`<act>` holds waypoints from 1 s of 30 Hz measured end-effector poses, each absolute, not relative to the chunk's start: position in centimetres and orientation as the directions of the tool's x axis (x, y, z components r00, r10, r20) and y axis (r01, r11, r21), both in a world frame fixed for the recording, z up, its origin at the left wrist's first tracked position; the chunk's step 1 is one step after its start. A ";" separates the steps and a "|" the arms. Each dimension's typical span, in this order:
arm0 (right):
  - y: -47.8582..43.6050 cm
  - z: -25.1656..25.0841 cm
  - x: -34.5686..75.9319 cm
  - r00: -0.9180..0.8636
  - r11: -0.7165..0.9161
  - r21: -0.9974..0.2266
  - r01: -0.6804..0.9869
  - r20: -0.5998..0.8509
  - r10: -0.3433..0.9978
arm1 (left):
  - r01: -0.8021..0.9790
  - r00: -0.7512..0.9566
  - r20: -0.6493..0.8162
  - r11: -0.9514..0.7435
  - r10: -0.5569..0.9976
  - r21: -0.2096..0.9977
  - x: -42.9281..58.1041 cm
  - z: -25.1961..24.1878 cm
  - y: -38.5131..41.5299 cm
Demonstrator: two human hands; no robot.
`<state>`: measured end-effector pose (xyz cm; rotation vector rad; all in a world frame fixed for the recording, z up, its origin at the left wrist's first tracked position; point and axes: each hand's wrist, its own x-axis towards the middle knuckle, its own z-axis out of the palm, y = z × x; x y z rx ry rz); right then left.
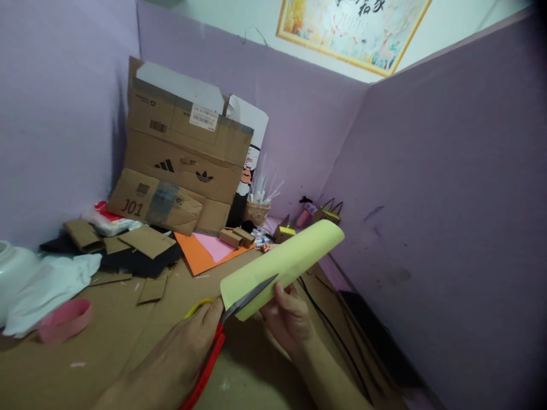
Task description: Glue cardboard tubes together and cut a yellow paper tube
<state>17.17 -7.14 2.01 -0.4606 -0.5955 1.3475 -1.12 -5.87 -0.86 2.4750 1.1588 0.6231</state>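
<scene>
My left hand [190,347] is closed round the handles of a pair of scissors [252,295], red with some yellow on them. One grey blade lies across the front of a curled sheet of pale yellow paper [294,247]; the other blade cannot be made out. The paper is held up over the table, slanting up to the right. My right hand [290,319] grips its lower edge, thumb in front and fingers behind, close to the blade's tip.
A flattened cardboard box [183,148] leans on the purple wall. Before it lie orange paper [199,256] and cardboard pieces [149,242]. A pink paper ring [64,322] sits at left. Behind the paper stands a small basket [257,212] of straws. A black cable [329,324] runs at right.
</scene>
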 end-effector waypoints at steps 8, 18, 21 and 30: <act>-7.1 1.8 17.1 0.106 0.156 -0.618 -0.770 0.118 0.987 | 0.679 0.589 0.193 -0.610 0.785 0.408 -1.4 -0.3 -5.8; -7.0 1.4 16.9 0.074 0.150 -0.617 -0.773 0.147 0.986 | 0.674 0.595 0.239 -0.639 0.767 0.372 -1.2 -0.4 -6.0; -7.0 1.1 16.7 0.023 0.134 -0.641 -0.756 0.178 0.984 | 0.630 0.566 0.336 -0.658 0.753 0.412 -1.0 -0.6 -5.8; -7.3 1.1 16.3 -0.001 0.121 -0.651 -0.749 0.184 0.983 | 0.632 0.577 0.317 -0.657 0.753 0.410 -1.1 -0.6 -5.9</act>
